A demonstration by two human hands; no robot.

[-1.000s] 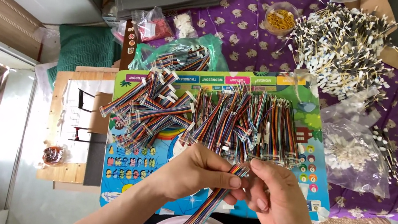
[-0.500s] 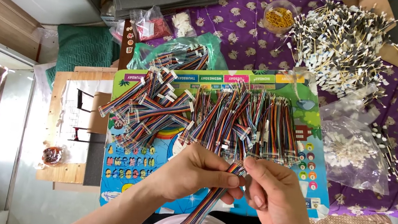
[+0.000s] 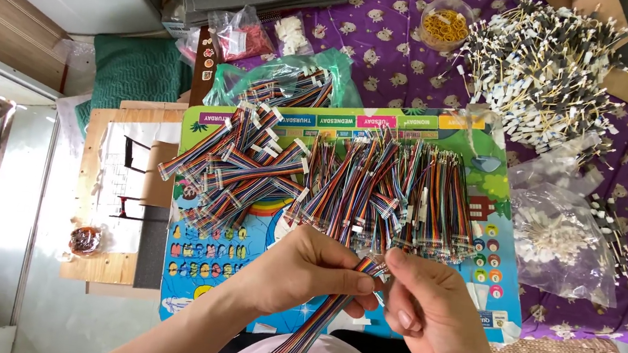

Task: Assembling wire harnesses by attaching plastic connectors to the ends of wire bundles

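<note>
My left hand (image 3: 310, 272) is closed around a bundle of rainbow ribbon cables (image 3: 315, 328) that trails down toward my lap. My right hand (image 3: 429, 310) pinches the bundle's upper end by its connector, fingertips touching those of the left hand. Both hands hover over a colourful children's chart board (image 3: 501, 279). On the board lie a loose heap of rainbow cables (image 3: 388, 190) in the middle and a criss-crossed stack of cables (image 3: 240, 163) to the left.
A green plastic bag of more cables (image 3: 285, 85) lies behind the board. A pile of white-tipped wire pieces (image 3: 551, 62) covers the purple cloth at the back right, with clear bags of small white connectors (image 3: 558, 238) beside it and a tub of yellow rubber bands (image 3: 446, 25). A wooden board (image 3: 116, 192) sits left.
My hands and the held bundle have barely moved. The right fingers have shifted slightly at the bundle's connector end.
</note>
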